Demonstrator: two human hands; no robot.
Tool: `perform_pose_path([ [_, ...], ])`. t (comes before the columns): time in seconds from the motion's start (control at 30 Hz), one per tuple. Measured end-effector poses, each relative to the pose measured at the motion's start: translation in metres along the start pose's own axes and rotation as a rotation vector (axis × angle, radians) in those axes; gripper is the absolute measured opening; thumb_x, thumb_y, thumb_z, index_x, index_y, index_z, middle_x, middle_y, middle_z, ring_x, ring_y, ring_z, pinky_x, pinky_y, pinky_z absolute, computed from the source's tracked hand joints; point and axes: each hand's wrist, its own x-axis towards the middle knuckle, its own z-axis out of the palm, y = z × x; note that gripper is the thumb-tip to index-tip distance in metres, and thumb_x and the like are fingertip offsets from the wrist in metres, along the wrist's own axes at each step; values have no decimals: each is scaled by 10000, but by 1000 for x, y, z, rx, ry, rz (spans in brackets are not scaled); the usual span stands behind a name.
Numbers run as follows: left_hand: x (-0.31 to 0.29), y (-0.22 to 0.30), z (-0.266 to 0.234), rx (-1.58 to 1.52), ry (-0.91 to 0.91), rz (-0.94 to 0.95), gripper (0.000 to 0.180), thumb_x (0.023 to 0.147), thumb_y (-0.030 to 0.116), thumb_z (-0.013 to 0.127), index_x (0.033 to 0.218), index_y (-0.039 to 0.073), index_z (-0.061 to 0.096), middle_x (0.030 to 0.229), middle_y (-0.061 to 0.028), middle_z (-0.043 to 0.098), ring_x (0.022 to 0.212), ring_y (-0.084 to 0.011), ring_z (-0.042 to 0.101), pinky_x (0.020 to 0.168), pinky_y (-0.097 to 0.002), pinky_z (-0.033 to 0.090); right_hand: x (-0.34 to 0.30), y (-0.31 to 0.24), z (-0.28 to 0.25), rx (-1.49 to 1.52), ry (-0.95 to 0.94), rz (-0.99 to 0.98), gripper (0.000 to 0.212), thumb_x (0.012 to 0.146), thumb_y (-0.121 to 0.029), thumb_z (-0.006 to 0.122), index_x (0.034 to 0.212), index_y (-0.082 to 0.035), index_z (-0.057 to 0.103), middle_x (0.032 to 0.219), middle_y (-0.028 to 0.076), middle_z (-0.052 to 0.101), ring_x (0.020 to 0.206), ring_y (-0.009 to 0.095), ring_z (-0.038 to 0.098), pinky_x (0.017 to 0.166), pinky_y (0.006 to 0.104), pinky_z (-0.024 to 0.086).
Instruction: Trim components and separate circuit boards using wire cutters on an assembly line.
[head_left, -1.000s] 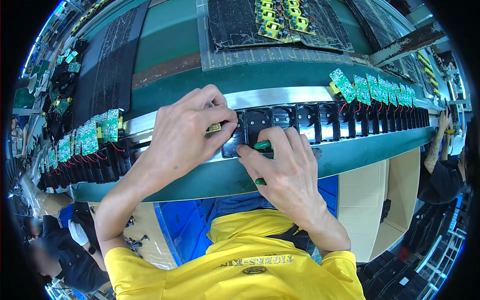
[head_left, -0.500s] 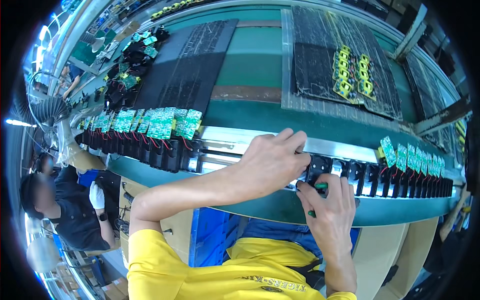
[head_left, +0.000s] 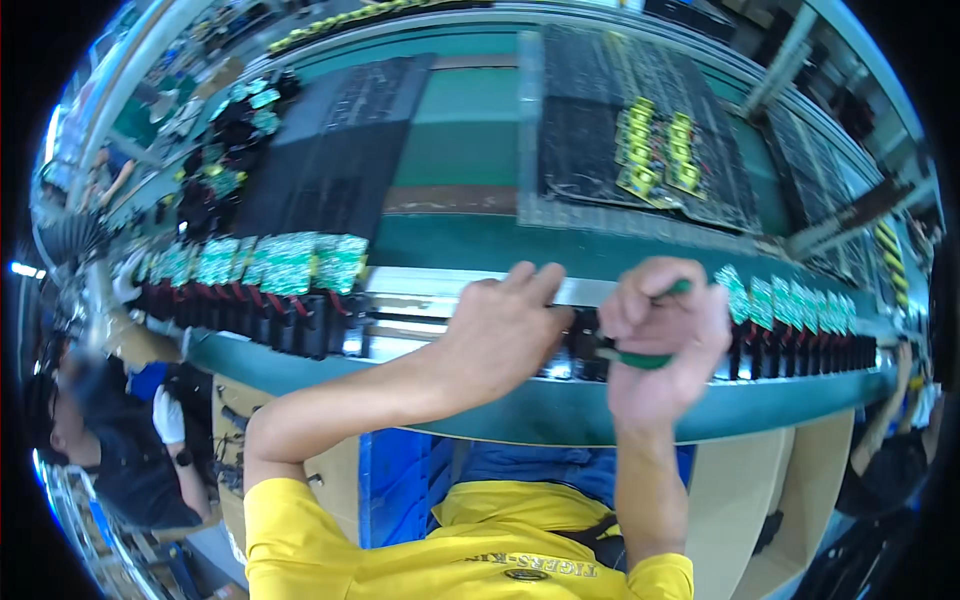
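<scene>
My left hand (head_left: 505,330) reaches across a metal rail (head_left: 400,345), its fingers curled against a black plastic housing (head_left: 586,362) at the left end of the right-hand row. The fingertips partly hide their contact with it. My right hand (head_left: 662,340) is raised over the same row, its fingers closed round a tool with green handles (head_left: 645,360). Motion blurs the hand, and the tool's exact kind cannot be made out. Just right of it, several black housings carry upright green circuit boards (head_left: 785,303).
Another row of black housings with green boards (head_left: 285,265) stands on the left. Beyond the rail lie a dark mat (head_left: 325,150) and a black board bearing yellow components (head_left: 640,150). A co-worker's gloved hand (head_left: 168,415) shows at left, near a flexible duct (head_left: 75,235).
My right hand has lifted from beside the housing and turned, bringing the green-handled tool up with it. My left hand stays by the housing. The whole view has shifted slightly.
</scene>
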Motion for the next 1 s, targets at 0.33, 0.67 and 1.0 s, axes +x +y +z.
perform_pose_path([
  [0.33, 7, -5, -3, -104, 4, 44, 95, 906, 190, 818, 870, 113, 776, 1051, -66, 597, 868, -250, 606, 613, -391, 500, 8, 32, -8, -140, 54, 0, 226, 1152, -238, 431, 1085, -89, 586, 879, 12, 488, 763, 117, 368, 676, 291, 331],
  [0.67, 3, -11, 2, -226, -36, -7, 70, 897, 163, 816, 886, 100, 788, 1052, -79, 592, 855, -252, 618, 605, -403, 486, 12, 46, -12, -122, -56, 2, 169, 1123, -211, 438, 1130, -101, 565, 878, -2, 469, 775, 107, 369, 690, 281, 331],
  [1.0, 2, -16, 4, -269, -22, 17, 87, 888, 172, 821, 928, 95, 815, 1039, -104, 601, 822, -304, 627, 607, -438, 499, 6, 38, 2, -266, -10, -79, 192, 1122, -189, 563, 1249, -68, 642, 921, 28, 547, 745, 135, 418, 689, 277, 380],
])
